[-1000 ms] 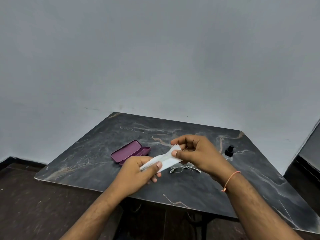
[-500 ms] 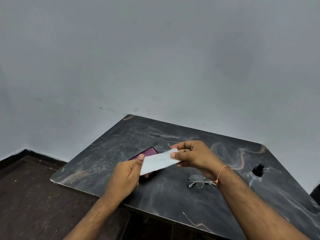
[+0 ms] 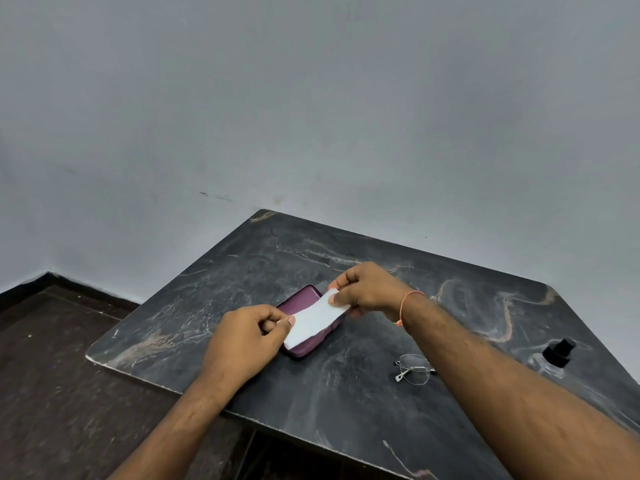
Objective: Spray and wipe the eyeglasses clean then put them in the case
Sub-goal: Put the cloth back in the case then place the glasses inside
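A white wiping cloth [image 3: 316, 319] is stretched between both hands, just above the purple eyeglass case [image 3: 300, 308] on the dark marble table [image 3: 346, 403]. My left hand [image 3: 242, 337] pinches the cloth's near end; my right hand [image 3: 367, 291] pinches its far end. The thin-framed eyeglasses [image 3: 414, 369] lie on the table to the right, partly behind my right forearm. A clear spray bottle with a black cap [image 3: 557, 351] stands further right. Whether the case is open cannot be told; the cloth covers its middle.
The table's front edge [image 3: 173, 386] runs diagonally near my left wrist, with dark floor [image 3: 69, 393] below it. A plain grey wall [image 3: 311, 116] rises behind the table.
The view has swung left, so the eyeglasses and bottle sit further right. Both hands carried the cloth leftward over the purple case and pulled it flatter.
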Tool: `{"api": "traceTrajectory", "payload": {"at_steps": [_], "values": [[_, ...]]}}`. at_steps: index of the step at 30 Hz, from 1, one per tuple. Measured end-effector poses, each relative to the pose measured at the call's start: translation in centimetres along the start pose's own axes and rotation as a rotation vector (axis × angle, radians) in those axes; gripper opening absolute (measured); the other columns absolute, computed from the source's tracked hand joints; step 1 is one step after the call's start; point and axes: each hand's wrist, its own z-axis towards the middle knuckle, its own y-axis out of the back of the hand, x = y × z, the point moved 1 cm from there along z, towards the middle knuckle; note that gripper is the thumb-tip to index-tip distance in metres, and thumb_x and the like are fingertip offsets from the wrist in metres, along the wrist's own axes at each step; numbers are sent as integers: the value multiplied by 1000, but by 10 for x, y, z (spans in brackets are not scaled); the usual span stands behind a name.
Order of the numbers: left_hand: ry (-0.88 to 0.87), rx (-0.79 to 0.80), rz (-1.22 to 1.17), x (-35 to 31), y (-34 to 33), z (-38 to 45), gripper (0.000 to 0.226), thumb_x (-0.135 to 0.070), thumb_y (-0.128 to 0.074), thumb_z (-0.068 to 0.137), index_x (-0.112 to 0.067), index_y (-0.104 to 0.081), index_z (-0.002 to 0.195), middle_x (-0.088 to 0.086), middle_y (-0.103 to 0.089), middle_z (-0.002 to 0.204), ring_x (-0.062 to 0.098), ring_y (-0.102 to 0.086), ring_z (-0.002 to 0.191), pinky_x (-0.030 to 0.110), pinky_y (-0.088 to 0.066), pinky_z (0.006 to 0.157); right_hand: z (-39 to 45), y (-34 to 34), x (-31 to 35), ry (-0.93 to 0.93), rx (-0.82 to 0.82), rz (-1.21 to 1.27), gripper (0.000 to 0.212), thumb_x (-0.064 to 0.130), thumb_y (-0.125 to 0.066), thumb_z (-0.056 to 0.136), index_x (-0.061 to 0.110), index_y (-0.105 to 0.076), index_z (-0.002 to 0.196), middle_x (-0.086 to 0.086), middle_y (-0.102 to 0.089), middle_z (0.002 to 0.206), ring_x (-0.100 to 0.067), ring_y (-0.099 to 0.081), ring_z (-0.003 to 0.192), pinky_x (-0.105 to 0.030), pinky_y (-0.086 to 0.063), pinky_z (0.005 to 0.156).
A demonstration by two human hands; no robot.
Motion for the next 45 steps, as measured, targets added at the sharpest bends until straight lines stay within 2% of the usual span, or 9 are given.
{"api": "traceTrajectory", "payload": {"at_steps": [4,10,17,22,25,29,32,34,45], "values": [[24,29,100,0,-3,3,18,-52,-74,88,-37,-76,79,-11,-70,64,7,-66,58,28,-52,58,13,-1,1,30,-39,-192,16,5,-82,85,9,-81,101,-8,-81,88,-14,-71,66,-24,-51,49],[30,52,145,-2,-3,-1,14,-51,-75,77,-38,-73,75,-19,-69,64,2,-63,55,23,-48,54,19,-5,-3,92,-14,-378,17,13,-88,82,15,-81,96,0,-78,77,-10,-67,58,-15,-45,44],[70,129,88,3,-2,7,17,-46,-79,65,-38,-73,79,-18,-69,71,3,-64,60,27,-52,59,13,-1,-12,89,5,-380,22,11,-89,80,19,-81,98,-9,-83,88,-15,-70,67,-26,-59,55],[83,208,-13,12,1,16,20,-29,-85,64,-30,-74,80,-16,-61,62,1,-54,52,25,-48,61,7,-7,-19,194,28,-457,38,15,-93,77,20,-79,112,8,-70,83,-8,-65,74,-12,-48,63],[74,238,-45,14,3,20,22,-21,-87,64,-28,-75,81,-18,-58,59,-1,-49,50,21,-46,59,5,-8,-22,220,10,-496,44,20,-94,75,24,-78,116,11,-65,84,-11,-64,83,-23,-51,77],[49,266,-55,15,5,19,25,-15,-87,67,-25,-75,86,-12,-59,67,-1,-47,48,16,-42,55,2,-9,-22,135,59,-435,50,15,-94,76,21,-74,121,5,-59,87,-18,-64,75,-28,-58,60],[33,292,-75,15,4,19,27,-11,-86,70,-22,-75,91,-8,-59,73,-1,-47,47,10,-39,51,2,-7,-23,83,121,-398,54,10,-94,76,16,-70,124,0,-59,86,-29,-67,76,-43,-66,70],[26,303,-90,15,4,20,27,-9,-85,71,-22,-75,93,-8,-60,75,-1,-47,47,10,-39,50,1,-5,-23,76,141,-389,55,8,-93,77,15,-68,126,-1,-60,87,-31,-67,76,-40,-64,67],[-69,293,-143,26,4,17,30,-33,-92,79,-29,-73,102,-6,-67,94,0,-62,68,17,-54,69,-36,13,-29,128,77,-348,45,17,-91,82,17,-72,123,0,-65,93,-17,-67,72,-31,-64,63]]}}
